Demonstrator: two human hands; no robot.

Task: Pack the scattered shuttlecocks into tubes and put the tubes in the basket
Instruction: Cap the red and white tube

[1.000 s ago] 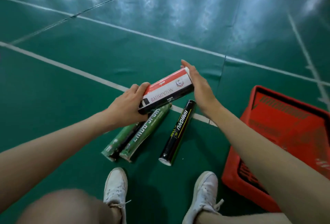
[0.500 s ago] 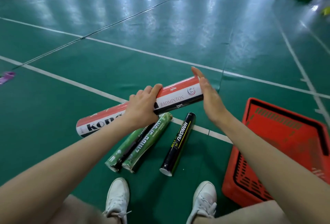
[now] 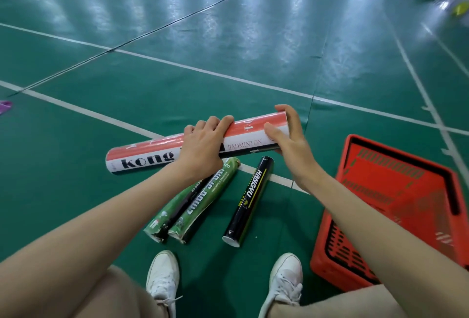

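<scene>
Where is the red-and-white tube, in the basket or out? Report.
Out. Left hand and right hand grip the red-and-white tube over the floor, left of the red basket.

Red-white tube [image 3: 152, 155] reads "kong", "BADMINTON"; black tube [image 3: 250, 199] "HANGYU".

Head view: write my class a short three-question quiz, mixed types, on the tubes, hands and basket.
1. True or false: the left hand and the right hand both hold the red tube.
2. How many tubes lie untouched on the floor? A two, B three, C five.
3. Fill the gap: the basket stands on the person's ___ side.
Key: 1 true. 2 B: two green tubes and one black tube. 3 right.
</scene>
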